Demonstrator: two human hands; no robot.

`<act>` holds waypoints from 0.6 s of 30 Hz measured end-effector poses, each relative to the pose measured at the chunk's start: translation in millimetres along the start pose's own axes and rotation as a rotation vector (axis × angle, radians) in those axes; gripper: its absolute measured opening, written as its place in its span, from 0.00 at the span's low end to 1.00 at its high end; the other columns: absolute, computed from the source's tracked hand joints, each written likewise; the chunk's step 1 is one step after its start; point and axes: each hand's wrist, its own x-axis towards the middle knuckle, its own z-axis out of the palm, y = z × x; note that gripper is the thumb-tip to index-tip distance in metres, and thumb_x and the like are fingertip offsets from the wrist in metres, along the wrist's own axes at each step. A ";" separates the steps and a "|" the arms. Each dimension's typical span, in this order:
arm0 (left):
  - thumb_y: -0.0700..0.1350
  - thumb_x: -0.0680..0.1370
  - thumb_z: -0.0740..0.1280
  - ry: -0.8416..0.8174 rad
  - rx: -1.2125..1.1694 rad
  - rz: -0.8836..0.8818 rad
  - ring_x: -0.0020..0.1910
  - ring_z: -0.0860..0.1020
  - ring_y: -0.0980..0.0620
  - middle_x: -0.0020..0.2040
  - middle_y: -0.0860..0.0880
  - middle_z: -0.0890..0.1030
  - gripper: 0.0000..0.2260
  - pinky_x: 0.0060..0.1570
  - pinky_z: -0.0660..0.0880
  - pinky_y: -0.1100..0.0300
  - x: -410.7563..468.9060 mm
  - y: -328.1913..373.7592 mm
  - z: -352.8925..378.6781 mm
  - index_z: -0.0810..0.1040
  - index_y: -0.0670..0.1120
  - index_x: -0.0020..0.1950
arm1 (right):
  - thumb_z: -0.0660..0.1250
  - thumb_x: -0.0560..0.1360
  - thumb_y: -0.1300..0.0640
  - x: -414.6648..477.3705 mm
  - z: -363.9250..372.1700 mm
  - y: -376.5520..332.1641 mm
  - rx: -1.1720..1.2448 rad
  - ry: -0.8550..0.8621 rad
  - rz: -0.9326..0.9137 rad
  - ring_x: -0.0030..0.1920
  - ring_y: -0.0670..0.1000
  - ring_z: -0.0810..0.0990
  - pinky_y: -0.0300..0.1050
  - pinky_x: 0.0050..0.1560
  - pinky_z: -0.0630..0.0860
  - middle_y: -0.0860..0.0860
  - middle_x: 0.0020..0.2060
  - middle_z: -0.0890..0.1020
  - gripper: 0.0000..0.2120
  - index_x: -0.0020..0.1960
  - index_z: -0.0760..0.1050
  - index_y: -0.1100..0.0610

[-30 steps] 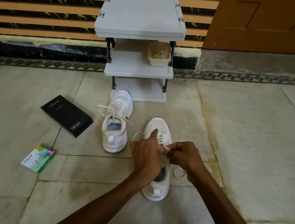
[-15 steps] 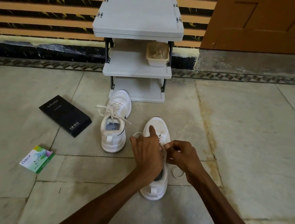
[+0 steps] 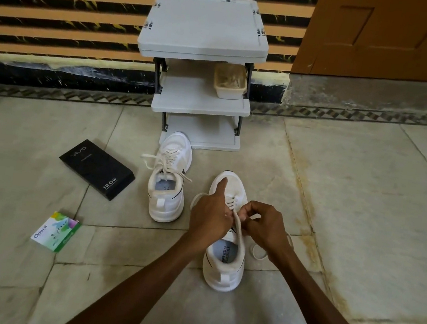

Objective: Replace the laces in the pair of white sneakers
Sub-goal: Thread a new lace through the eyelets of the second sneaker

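Well, far L on floor (image 3: 362,207): small green-white box (image 3: 56,231), flat, well apart from the work. Prob. just parked there; no visible part in the task. Next, black carton (image 3: 97,169), closed, lying at an angle, contents not visible. Then far sneaker (image 3: 168,183), upright, toe toward grey rack (image 3: 204,26), laced to the top w/ ends loose over both sides. Seems set aside to leave room; done or waiting its turn, can't tell. Rack behind it against striped wall, tub (image 3: 230,81) on middle shelf, contents unclear.

Centre-right: near sneaker (image 3: 224,260), sole flat on floor, heel toward the person, toe away. Handy that way, w/ opening and eyelets facing up right under both hands. Lace (image 3: 238,226) crossed thru the eyelets nearer the toe, rest hidden by hands. One strand rising from tongue area between the hands, slack loop out L of shoe, another on floor just beside shoe on R. Judged mid-job on this shoe; threading in or pulling out, not clear.

Left hand (image 3: 209,219): index finger (image 3: 221,187) straight, pointing along the toe, seemingly touching the upper, prob. to steady it. Other fingers curled in, gripping the lace at strand's top end. Right hand (image 3: 266,227): fingers (image 3: 250,215) curled tight, pinching same strand just beside the left hand, prob. for tension. Neither hand spread. Far R: brown door (image 3: 384,34), no part in this.
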 end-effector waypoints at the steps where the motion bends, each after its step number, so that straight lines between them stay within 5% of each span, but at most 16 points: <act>1: 0.41 0.75 0.71 0.005 0.004 0.009 0.55 0.79 0.46 0.54 0.45 0.82 0.40 0.56 0.75 0.49 -0.8 -0.5 -0.1 0.50 0.51 0.80 | 0.70 0.71 0.66 0.2 0.4 0.6 -0.005 0.012 -0.008 0.38 0.55 0.84 0.56 0.42 0.82 0.53 0.36 0.83 0.05 0.37 0.79 0.59; 7: 0.42 0.73 0.72 0.021 -0.003 0.005 0.56 0.79 0.45 0.54 0.45 0.82 0.41 0.56 0.75 0.47 1.1 -2.4 0.9 0.51 0.50 0.79 | 0.64 0.73 0.68 -2.2 4.9 8.3 0.103 0.082 0.051 0.38 0.56 0.84 0.50 0.38 0.83 0.55 0.39 0.82 0.05 0.41 0.76 0.61; 10: 0.43 0.73 0.73 0.012 -0.056 -0.029 0.57 0.79 0.45 0.54 0.47 0.82 0.41 0.57 0.75 0.48 3.7 -3.7 0.4 0.53 0.49 0.79 | 0.69 0.76 0.62 -1.2 2.8 8.4 0.161 0.017 0.107 0.38 0.54 0.84 0.45 0.40 0.83 0.53 0.38 0.83 0.03 0.43 0.80 0.57; 15: 0.46 0.72 0.75 0.008 -0.090 -0.059 0.59 0.78 0.46 0.54 0.48 0.83 0.39 0.60 0.74 0.49 3.7 -4.8 2.5 0.58 0.50 0.77 | 0.73 0.72 0.64 -4.4 -0.5 6.0 0.198 0.048 0.123 0.38 0.58 0.84 0.54 0.44 0.83 0.54 0.34 0.83 0.03 0.40 0.83 0.59; 18: 0.46 0.72 0.75 -0.010 -0.047 -0.033 0.59 0.77 0.44 0.56 0.46 0.82 0.36 0.59 0.74 0.48 4.7 -6.7 3.5 0.62 0.50 0.75 | 0.70 0.72 0.69 -7.1 0.3 -8.6 0.098 0.160 0.015 0.35 0.52 0.83 0.52 0.40 0.82 0.51 0.33 0.83 0.07 0.38 0.81 0.60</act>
